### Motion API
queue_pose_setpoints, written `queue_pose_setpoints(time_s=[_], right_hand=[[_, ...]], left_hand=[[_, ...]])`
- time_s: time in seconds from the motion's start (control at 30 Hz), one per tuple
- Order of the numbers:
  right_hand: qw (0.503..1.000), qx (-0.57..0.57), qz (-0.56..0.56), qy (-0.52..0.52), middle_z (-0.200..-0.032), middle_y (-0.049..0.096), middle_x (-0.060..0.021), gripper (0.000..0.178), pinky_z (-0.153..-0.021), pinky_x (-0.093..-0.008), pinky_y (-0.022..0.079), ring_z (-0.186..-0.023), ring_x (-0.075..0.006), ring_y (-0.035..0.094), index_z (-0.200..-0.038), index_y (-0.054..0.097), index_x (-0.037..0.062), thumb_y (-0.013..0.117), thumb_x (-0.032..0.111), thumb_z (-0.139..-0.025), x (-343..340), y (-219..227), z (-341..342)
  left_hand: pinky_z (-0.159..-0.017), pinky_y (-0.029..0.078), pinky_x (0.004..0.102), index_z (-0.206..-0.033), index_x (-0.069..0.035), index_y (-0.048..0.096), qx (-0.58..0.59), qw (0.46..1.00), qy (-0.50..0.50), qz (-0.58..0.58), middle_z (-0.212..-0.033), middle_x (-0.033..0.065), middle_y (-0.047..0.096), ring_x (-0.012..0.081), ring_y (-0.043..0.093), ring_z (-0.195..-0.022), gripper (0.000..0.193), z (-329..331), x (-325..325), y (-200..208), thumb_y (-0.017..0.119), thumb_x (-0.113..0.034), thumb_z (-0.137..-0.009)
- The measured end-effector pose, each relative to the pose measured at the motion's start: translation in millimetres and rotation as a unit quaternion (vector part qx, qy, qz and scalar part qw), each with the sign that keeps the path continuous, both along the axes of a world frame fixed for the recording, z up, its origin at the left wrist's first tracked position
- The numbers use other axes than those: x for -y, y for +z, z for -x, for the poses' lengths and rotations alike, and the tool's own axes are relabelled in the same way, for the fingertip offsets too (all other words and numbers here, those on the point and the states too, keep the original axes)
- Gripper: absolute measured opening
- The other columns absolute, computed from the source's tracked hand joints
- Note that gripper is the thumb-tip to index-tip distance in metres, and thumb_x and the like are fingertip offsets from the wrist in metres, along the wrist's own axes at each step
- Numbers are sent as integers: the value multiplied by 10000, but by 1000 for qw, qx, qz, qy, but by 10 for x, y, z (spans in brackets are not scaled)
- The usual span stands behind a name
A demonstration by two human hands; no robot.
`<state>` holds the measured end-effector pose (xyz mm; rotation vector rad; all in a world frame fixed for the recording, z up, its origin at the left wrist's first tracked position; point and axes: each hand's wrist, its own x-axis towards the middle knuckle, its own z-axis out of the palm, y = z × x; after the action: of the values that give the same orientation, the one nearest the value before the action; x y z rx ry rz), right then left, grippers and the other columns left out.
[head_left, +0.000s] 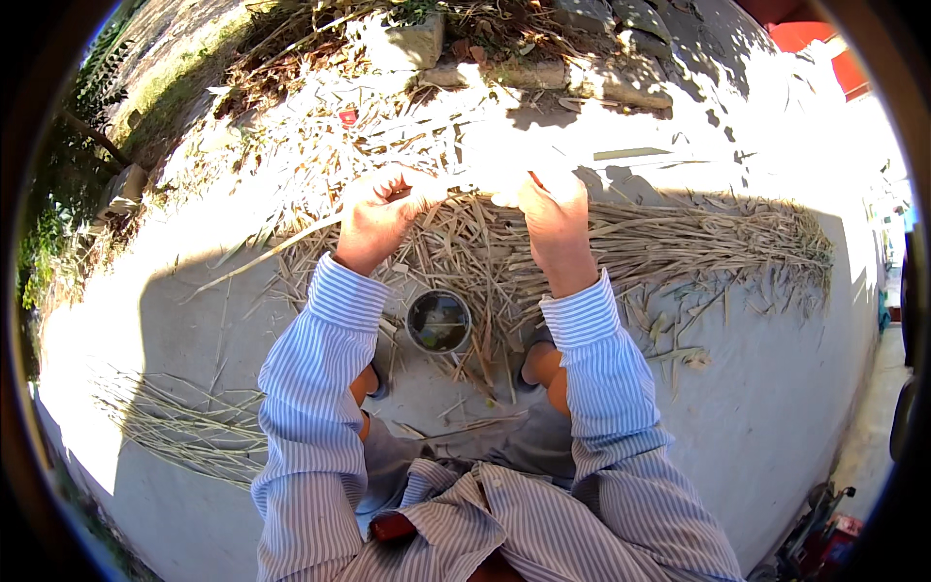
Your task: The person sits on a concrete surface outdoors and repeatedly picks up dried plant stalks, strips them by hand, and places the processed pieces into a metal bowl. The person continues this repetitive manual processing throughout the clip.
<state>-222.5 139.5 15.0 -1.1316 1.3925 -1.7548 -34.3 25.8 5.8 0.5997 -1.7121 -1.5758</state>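
My left hand (380,218) is closed in a pinch round a long, thin dry stalk (267,256). One end of the stalk slants down to the left over the floor. My right hand (555,221), level with the left and a short way to its right, has its fingers pressed together on the stalk. Strong sunlight washes out the stretch between the hands, so the right fingertips are hard to make out. Below both hands spreads a heap of dry stalks and leaf strips (465,238). A round container of dark liquid (439,321) stands between my feet.
A thick bundle of dry stalks (708,238) lies to the right. Thinner greenish stalks (189,427) are spread at the lower left. Stone blocks (606,82) edge the far side, with leaf litter beyond. Red objects (803,37) show at the upper right.
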Motion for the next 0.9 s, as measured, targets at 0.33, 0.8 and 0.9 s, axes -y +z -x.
queue_pose_setpoints(time_s=[0.33,0.8,0.9], right_hand=[[989,118,76,-44,-881,641,-92,235,-602,-245,503,-725,-128,604,-1138,571,-69,531,23,-925,1,-30,98],[967,203,-21,-149,-848,657,-74,182,-565,-247,496,-673,-137,619,-1041,624,-24,599,91,-902,-25,-29,354],[977,183,-15,-105,-887,662,-68,186,-605,-264,522,-728,-154,647,-1048,613,-17,573,105,-913,-75,-11,379]], left_hand=[[-647,463,359,-897,-59,664,112,886,109,436,-798,69,668,260,602,-745,179,-50,84,-101,711,-65,-724],[-700,451,254,-922,-59,631,-64,965,250,-44,-788,49,671,119,600,-708,134,-618,773,144,689,-165,-863],[-710,441,308,-924,-80,624,259,823,316,395,-792,60,663,197,604,-733,125,-724,761,67,685,-145,-837]])
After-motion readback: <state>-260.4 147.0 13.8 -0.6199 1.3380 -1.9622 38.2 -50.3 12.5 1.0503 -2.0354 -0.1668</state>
